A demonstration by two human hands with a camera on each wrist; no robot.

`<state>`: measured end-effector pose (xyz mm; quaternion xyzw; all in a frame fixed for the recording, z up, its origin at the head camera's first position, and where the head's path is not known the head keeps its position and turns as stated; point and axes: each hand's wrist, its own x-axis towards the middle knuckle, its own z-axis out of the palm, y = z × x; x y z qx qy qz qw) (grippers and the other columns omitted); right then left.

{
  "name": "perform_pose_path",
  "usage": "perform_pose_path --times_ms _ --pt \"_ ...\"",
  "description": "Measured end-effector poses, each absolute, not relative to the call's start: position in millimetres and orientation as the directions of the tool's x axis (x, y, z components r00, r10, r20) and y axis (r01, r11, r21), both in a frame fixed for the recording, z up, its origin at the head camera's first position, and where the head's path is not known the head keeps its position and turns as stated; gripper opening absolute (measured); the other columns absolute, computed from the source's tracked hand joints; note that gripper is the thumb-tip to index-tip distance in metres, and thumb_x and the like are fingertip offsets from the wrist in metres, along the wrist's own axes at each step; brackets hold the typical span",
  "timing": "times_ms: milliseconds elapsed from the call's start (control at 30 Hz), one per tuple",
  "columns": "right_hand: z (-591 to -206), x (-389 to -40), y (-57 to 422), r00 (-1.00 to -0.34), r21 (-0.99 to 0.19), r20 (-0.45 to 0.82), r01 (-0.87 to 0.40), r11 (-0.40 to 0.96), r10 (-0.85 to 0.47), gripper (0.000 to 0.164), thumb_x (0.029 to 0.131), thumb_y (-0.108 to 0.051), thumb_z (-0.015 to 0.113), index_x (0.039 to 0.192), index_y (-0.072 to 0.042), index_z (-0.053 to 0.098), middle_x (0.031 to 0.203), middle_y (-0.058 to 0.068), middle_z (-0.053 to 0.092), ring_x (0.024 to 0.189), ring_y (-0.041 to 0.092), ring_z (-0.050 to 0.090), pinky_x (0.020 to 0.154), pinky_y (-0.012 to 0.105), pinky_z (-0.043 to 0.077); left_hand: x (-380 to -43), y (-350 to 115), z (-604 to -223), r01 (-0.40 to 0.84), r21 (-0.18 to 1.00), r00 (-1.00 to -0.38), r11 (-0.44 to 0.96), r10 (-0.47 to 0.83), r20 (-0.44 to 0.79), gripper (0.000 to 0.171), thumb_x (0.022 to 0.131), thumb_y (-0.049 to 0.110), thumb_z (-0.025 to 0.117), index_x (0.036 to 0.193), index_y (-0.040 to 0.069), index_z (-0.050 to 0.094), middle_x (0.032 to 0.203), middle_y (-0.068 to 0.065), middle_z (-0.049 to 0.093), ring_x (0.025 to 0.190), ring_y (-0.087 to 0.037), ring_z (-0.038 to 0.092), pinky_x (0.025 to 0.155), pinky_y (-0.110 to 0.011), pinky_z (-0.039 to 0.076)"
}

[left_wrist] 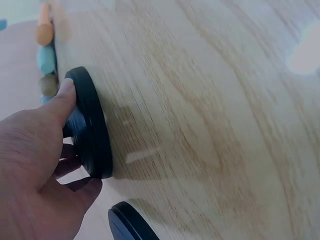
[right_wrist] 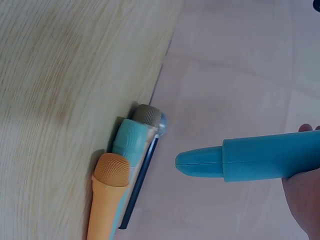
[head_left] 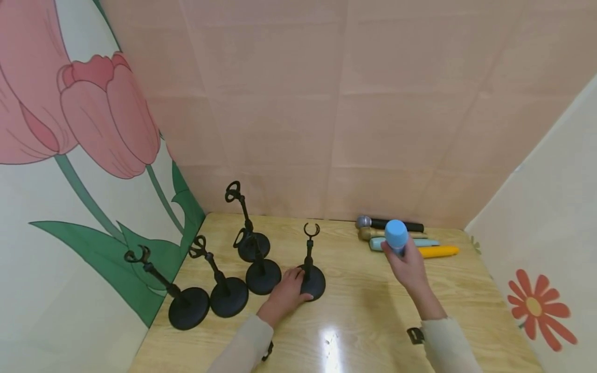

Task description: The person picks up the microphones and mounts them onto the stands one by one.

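Note:
My left hand (head_left: pixel 285 292) grips the round black base of a microphone stand (head_left: pixel 315 284), whose post rises to an open C-shaped clip. In the left wrist view, thumb and fingers span the edge of that base (left_wrist: pixel 95 132), which sits on the wood table. Raised above the table on the right, my right hand (head_left: pixel 411 267) holds a blue microphone (head_left: pixel 396 234) with its rounded head up. The right wrist view shows the narrower stepped lower end of this microphone (right_wrist: pixel 270 157); the fingers around it are mostly cut off by the frame.
Several more black stands (head_left: pixel 188 308) are grouped at the table's left. Behind my right hand lie a black microphone (head_left: pixel 412 227), a gold one (head_left: pixel 366 234), a light blue one (head_left: pixel 377 244) and an orange one (head_left: pixel 438 252), side by side near the back wall (head_left: pixel 289 129).

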<state>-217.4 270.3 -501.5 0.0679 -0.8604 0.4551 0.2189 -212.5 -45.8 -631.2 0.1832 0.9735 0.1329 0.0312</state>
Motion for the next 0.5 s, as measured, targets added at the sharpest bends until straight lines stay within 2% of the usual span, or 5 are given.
perform_pose_path --times_ms 200,500 --pt "-500 -215 265 -0.889 -0.748 0.453 -0.339 0.57 0.066 0.034 0.088 -0.022 0.065 0.116 -0.01 0.05 0.102 0.007 0.058 0.095 0.015 0.049 0.083 0.049 0.043 -206 -43 -632 0.364 0.244 -0.927 0.899 0.374 0.002 0.077 0.082 0.058 0.058 0.138 0.007 0.044 0.14 -0.009 0.041 0.13 -0.027 0.037 0.096 -0.036 0.045" --pt "-494 -212 258 -0.889 -0.754 0.454 -0.347 0.558 0.059 0.035 0.088 -0.021 0.066 0.117 -0.009 0.05 0.102 0.006 0.058 0.097 0.013 0.05 0.084 0.048 0.043 -196 -38 -630 0.34 0.266 -0.935 0.902 0.355 -0.01 0.078 0.083 0.058 0.056 0.14 0.007 0.042 0.144 -0.009 0.037 0.132 -0.028 0.035 0.084 -0.037 0.052"
